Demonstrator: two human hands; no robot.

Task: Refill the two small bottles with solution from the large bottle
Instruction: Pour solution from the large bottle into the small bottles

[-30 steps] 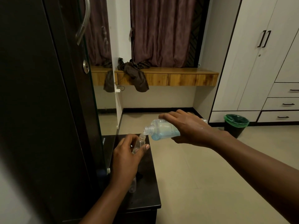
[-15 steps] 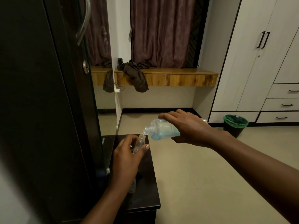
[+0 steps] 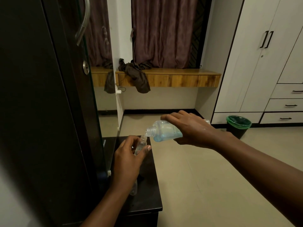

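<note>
My right hand (image 3: pixel 191 128) grips the large clear bottle (image 3: pixel 162 130), which holds pale blue solution and lies tipped almost flat. Its open neck touches the mouth of a small clear bottle (image 3: pixel 141 143). My left hand (image 3: pixel 127 158) is wrapped around that small bottle and holds it upright above the dark table (image 3: pixel 147 192). A second small clear bottle (image 3: pixel 133 189) stands on the table, partly hidden behind my left wrist.
A tall dark cabinet door with a metal handle (image 3: pixel 82 22) stands close on my left. Beyond are a wooden ledge (image 3: pixel 180 77) with dark cloth, white wardrobes (image 3: pixel 255 63) and a green-lined bin (image 3: pixel 238 126) on the tiled floor.
Both hands have held nearly still. The large bottle's neck has stayed against the small bottle's mouth.
</note>
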